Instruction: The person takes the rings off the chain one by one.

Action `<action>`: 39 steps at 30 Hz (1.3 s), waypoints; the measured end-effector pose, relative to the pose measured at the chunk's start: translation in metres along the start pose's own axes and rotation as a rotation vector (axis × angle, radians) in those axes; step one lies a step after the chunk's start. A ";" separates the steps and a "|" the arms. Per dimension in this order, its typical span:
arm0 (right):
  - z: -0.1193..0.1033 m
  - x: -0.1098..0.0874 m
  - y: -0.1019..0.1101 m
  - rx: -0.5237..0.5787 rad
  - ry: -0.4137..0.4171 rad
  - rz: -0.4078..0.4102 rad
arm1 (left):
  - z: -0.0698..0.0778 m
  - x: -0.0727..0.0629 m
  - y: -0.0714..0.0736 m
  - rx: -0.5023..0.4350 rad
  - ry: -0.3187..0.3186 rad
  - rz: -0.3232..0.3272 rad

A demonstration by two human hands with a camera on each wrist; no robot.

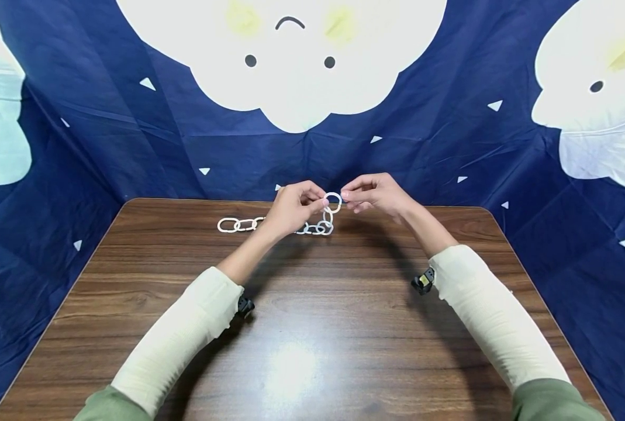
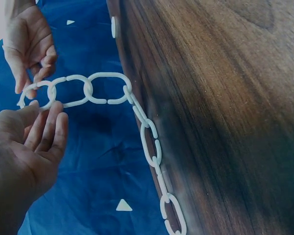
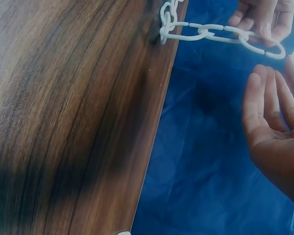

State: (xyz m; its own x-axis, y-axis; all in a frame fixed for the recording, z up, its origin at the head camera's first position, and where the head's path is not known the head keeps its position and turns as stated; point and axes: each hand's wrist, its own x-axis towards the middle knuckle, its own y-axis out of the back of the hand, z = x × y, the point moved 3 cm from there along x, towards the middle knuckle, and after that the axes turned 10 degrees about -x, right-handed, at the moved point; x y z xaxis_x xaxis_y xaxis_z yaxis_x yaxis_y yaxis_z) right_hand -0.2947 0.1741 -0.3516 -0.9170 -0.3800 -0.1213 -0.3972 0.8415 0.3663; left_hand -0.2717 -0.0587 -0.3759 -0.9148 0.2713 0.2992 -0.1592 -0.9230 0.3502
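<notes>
Fingers of the left hand (image 1: pixel 289 211) pinch an end link (image 1: pixel 340 206) of a white chain (image 2: pixel 109 75) between thumb and fingertips, at the link's 9 o'clock side. Opposite, at its 3 o'clock side, is the right hand (image 1: pixel 383 193), thumb and forefinger tips close together just beside the rim. Whether these tips grip the link, or merely touch it, cannot be determined. In the right wrist view other fingers of that hand lie side by side, slightly bent.

Location of chain, taken from the centre of the table (image 1: pixel 344 316): raised end near 12 o'clock, loose end between 10 and 11 o'clock. From the pinched link the chain descends to the wood, then runs towards 9 o'clock along the far edge; its middle portion is hidden behind the left hand and wrist in the head view.

Surroundings: dark blue cloth (image 1: pixel 149 158) rises beyond the table, bearing a large white cloud (image 1: pixel 291 88) at 12 o'clock. Both forearms wear cream sleeves (image 1: pixel 175 339), each with a small black camera (image 1: pixel 245 306) at the cuff.
</notes>
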 end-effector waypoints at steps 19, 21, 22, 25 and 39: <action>-0.007 0.008 -0.012 -0.100 0.052 0.012 | 0.001 0.000 -0.001 0.016 0.000 -0.003; -0.008 0.008 -0.012 -0.114 0.064 0.025 | 0.001 0.000 -0.001 0.012 -0.001 -0.004; -0.009 0.008 -0.012 -0.122 0.073 0.029 | 0.001 0.000 0.000 0.009 -0.002 -0.004; -0.011 0.008 -0.012 -0.146 0.092 0.042 | 0.001 0.000 0.001 -0.001 0.001 -0.011; -0.015 0.005 -0.014 -0.163 0.092 0.058 | -0.006 -0.004 0.002 -0.051 0.019 -0.030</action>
State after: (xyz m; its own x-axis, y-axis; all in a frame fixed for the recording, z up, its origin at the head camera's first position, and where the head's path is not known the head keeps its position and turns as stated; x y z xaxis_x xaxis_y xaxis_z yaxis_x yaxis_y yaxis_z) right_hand -0.2934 0.1542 -0.3441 -0.9279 -0.3726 -0.0139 -0.3260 0.7925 0.5154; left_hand -0.2707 -0.0633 -0.3814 -0.9159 0.2949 0.2725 -0.2053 -0.9272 0.3132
